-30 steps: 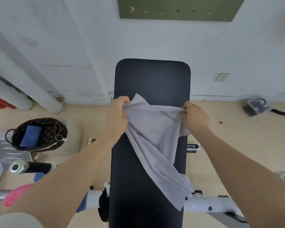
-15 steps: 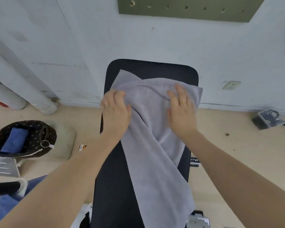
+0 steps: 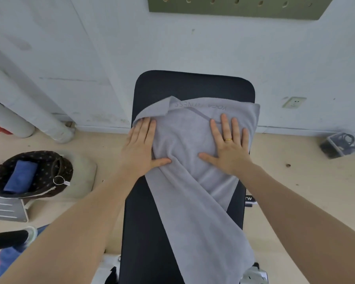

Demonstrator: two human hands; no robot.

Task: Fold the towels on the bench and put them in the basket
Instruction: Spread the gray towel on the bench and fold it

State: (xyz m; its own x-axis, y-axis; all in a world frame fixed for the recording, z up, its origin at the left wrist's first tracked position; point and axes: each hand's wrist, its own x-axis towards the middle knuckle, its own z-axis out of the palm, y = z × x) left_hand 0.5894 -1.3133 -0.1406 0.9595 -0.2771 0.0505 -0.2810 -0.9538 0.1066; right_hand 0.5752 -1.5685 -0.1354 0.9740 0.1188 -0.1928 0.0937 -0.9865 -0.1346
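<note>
A grey towel (image 3: 195, 201) with printed lettering lies lengthwise along the black padded bench (image 3: 143, 232), its far left corner folded over and its near end hanging past the bench's right edge. My left hand (image 3: 140, 148) lies flat on the towel's left edge, fingers straight. My right hand (image 3: 228, 146), with a gold ring, presses flat on the towel's right side. To the left on the floor stands a dark dotted basket (image 3: 47, 165) with a folded blue towel (image 3: 21, 178) inside.
A white wall with pipes (image 3: 27, 115) rises behind the bench. A beige cushion (image 3: 82, 173) lies under the basket. A small clear box (image 3: 340, 146) sits on the floor at right. Gym gear with a black handle (image 3: 6, 239) is at lower left.
A second ago both hands gripped the towel's top edge above the bench. They laid it down and now rest flat and spread on it, slightly nearer to me than half a second ago.
</note>
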